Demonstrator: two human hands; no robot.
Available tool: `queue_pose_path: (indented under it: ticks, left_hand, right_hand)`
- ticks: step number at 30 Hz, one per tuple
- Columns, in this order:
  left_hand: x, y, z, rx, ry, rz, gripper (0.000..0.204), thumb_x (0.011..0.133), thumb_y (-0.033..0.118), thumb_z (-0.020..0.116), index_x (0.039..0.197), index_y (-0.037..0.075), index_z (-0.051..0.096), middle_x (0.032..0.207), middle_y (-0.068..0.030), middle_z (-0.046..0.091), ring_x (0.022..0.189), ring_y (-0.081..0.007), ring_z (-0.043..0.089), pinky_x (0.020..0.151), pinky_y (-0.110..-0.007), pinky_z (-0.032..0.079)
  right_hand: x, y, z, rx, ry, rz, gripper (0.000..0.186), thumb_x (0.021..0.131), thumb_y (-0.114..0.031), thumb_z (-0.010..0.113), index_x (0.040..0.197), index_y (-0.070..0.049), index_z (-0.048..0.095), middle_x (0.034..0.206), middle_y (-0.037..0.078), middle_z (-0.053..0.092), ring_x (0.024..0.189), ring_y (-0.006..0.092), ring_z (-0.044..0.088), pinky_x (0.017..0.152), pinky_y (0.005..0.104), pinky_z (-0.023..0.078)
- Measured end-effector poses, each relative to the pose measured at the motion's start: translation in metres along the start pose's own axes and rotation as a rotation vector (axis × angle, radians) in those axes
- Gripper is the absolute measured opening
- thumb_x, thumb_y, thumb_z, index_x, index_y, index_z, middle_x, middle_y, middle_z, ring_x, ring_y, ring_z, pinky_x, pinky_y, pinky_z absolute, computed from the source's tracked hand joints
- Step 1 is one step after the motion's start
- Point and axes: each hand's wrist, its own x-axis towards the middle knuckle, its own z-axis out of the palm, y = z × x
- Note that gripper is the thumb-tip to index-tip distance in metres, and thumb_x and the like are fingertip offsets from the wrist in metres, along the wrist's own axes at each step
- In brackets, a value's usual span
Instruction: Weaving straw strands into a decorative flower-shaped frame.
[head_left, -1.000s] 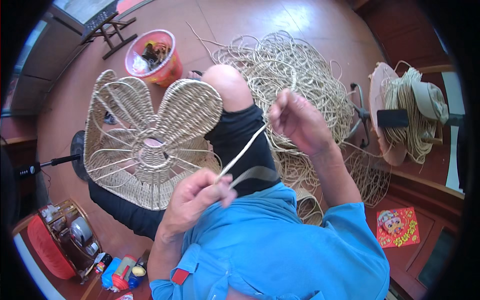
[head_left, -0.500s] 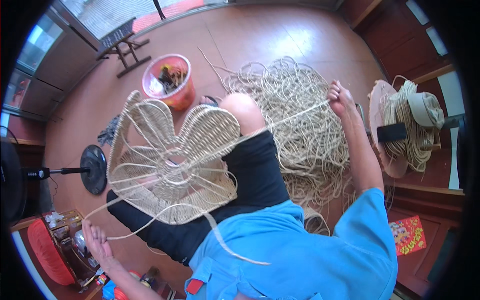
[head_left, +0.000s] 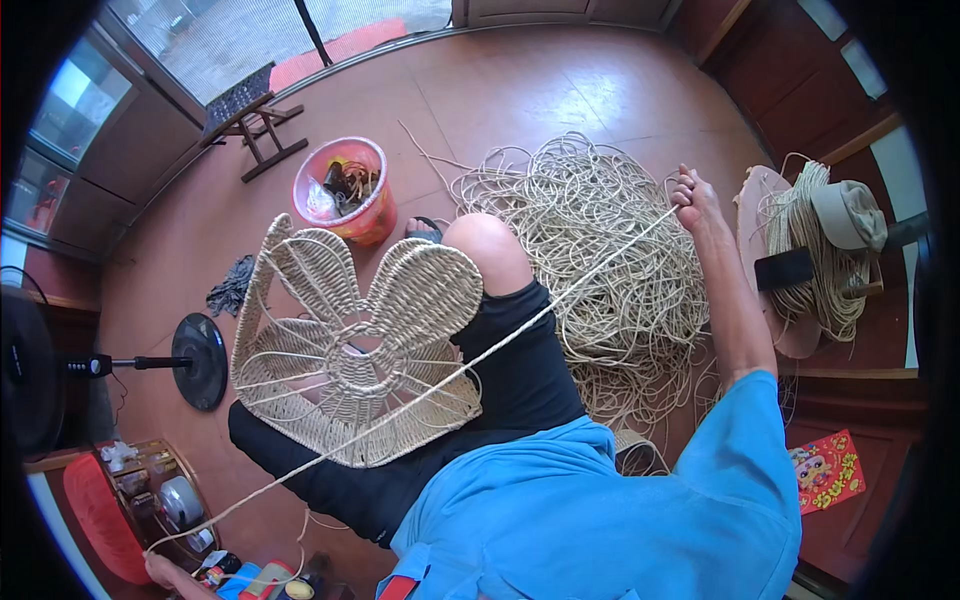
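A flower-shaped woven basket piece lies across my lap, with rounded petals round an open centre ring. Some petals are filled with weave; others show bare spokes. One pale twisted cord runs straight and taut over its front edge, from lower left to upper right. My right hand, raised beside the rope heap, is closed round the cord's upper end. Low at the left edge, my left hand grips the same cord; its fingers are only partly visible. From there a slack length hangs down by small items.
A big tangle of cord covers the floor at right. Further right stands a cord spool with a phone and a cap. A pink bucket, a wooden stool and a black fan base stand left.
My left hand has moved down and outward to the lower left, drawing the slack cord loop straight. My right hand stays raised, slightly further right. The cord now crosses lower over the weave.
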Motion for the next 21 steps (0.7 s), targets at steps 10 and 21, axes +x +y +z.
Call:
queue_pose_path:
  ticks: [10,21]
  left_hand:
    - [-0.425,0.304,-0.034,-1.202,-1.113,0.781,0.068,0.110,0.041,0.067,0.159,-0.003,0.050,0.148,-0.0173,0.064,0.082,-0.0106,0.073,0.058,-0.019,0.055]
    - [-0.482,0.281,-0.041,-1.120,-1.457,0.481,0.031,0.114,0.036,0.067,0.109,0.006,0.067,0.072,0.0092,0.047,0.055,0.0008,0.039,0.045,-0.018,0.028]
  right_hand:
    - [-0.291,0.180,0.147,-0.616,-1.198,-0.144,0.028,0.114,-0.024,0.064,0.133,-0.008,0.076,0.143,0.010,0.068,0.141,0.0224,0.059,0.120,0.0410,0.046]
    - [-0.325,0.248,0.156,-0.477,-1.088,0.295,0.035,0.123,-0.039,0.048,0.119,-0.009,0.066,0.111,0.000,0.071,0.090,0.0063,0.059,0.083,0.0245,0.052]
